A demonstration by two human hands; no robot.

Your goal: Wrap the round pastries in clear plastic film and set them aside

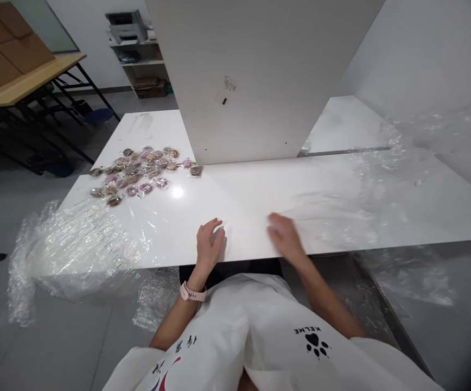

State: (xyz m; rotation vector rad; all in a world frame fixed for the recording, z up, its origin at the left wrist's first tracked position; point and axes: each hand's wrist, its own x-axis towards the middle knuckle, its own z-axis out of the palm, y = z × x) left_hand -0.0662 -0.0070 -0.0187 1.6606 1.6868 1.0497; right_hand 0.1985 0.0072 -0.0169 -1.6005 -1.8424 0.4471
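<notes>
My left hand (pixel 209 244), with a pink watch on the wrist, hovers at the front edge of the white table (pixel 243 190). Its thumb and fingers are apart and hold nothing. To its right, my right hand (pixel 286 238) is slightly blurred, thumb apart from the fingers, with nothing visible between them. Beside that hand a sheet of clear plastic film (pixel 341 217) spreads over the table's right side. Left of my left hand, a pile of clear plastic bags (pixel 84 233) hangs partly over the front edge. Several small wrapped round pieces (pixel 138 171), pink and brown, lie behind those bags.
A tall white panel (pixel 260 81) stands along the table's back edge. More crumpled clear plastic (pixel 414 277) hangs at the front right. At the far left are a wooden table (pixel 27 81) with cardboard, a blue stool (pixel 99 115) and a shelf with a printer (pixel 125 27).
</notes>
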